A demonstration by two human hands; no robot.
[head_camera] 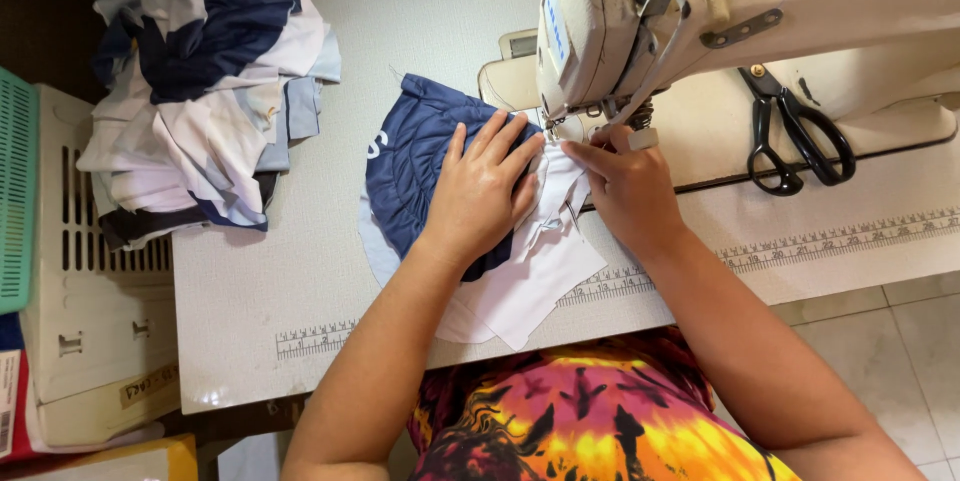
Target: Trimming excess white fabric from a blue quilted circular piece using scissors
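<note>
- A person at a sewing machine [720, 1] works a navy and white fabric piece [420, 166] on a pale worktop [300, 291], seen from above.
- The left hand [480, 196] lies flat on the fabric, fingers spread wide and pointing toward the needle area at far right; it presses rather than grips.
- The right hand [625, 186] sits just right of the left, fingers drawn narrow and pinching the white edge of the fabric right beside the presser foot [590, 126]; it is the nearer hand to the needle.
- The fabric runs from the near worktop edge up toward the machine head, navy gathered part at left, white panels fanning near and right.
- The cloth looks thin and soft, puckered in the navy section.
- Black scissors [795, 131] rest on the machine bed, well apart to the right.
- A heap of matching navy and white garments [210, 81] sits far left.
</note>
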